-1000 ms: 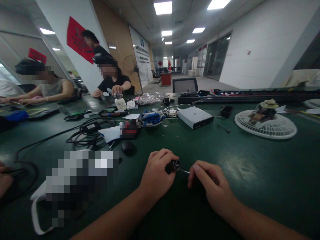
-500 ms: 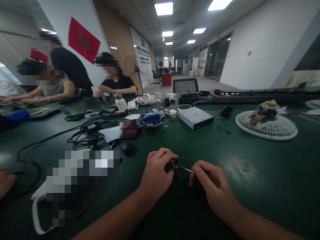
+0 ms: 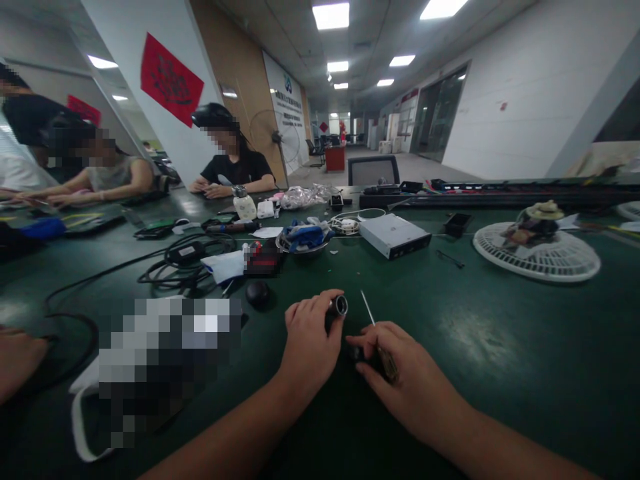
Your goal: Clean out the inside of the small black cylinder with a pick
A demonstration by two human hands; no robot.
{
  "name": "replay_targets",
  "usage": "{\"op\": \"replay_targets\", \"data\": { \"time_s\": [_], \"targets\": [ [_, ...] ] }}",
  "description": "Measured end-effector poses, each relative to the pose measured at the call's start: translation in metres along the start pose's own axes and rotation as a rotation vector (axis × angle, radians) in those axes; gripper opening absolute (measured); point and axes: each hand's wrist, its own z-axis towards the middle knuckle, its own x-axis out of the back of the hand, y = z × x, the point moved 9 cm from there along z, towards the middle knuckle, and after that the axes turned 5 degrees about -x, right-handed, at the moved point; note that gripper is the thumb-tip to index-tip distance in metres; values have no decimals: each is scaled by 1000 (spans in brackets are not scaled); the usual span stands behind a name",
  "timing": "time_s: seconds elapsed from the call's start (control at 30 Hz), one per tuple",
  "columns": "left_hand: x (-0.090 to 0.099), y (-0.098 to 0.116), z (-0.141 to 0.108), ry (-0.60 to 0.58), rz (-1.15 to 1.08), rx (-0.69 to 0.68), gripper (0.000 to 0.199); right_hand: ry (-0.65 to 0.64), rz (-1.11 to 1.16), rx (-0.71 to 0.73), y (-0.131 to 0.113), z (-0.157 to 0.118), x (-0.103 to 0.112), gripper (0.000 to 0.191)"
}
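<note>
In my left hand [image 3: 310, 337] is a short dark cylinder, like a flashlight barrel [image 3: 339, 305]; its shiny-rimmed hollow end points right, toward my other hand. The fingers wrap over its far part and hide it. My right hand [image 3: 405, 380] holds a screwdriver [image 3: 369, 308], its thin metal shaft slanting up and left, its brownish handle lying across the palm. Between that hand's thumb and forefinger is a small dark round part [image 3: 357, 353], partly covered. The screwdriver tip is apart from the barrel.
A black mouse [image 3: 257, 293] lies beyond my left hand. Farther back are a bowl [image 3: 305, 248] with blue cloth, an optical drive [image 3: 395, 235] and a white fan grille [image 3: 537, 257]. Cables [image 3: 165, 267] coil at left. Another person's hand [image 3: 20, 357] rests at the left edge.
My right hand has moved left and turned, so the screwdriver now points up, away from the barrel's end. Its fingers have come to the small dark part. The barrel has shifted slightly left and up.
</note>
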Motion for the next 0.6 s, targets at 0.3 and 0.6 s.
{"op": "replay_targets", "data": {
  "time_s": [0.3, 0.6],
  "targets": [
    [-6, 2, 0, -41, -35, -34, 27, 13, -15, -90, 15, 2, 0, 29],
    [-11, 17, -2, -144, -87, -163, 29, 264, 362, -47, 19, -1, 23, 33]
  ]
}}
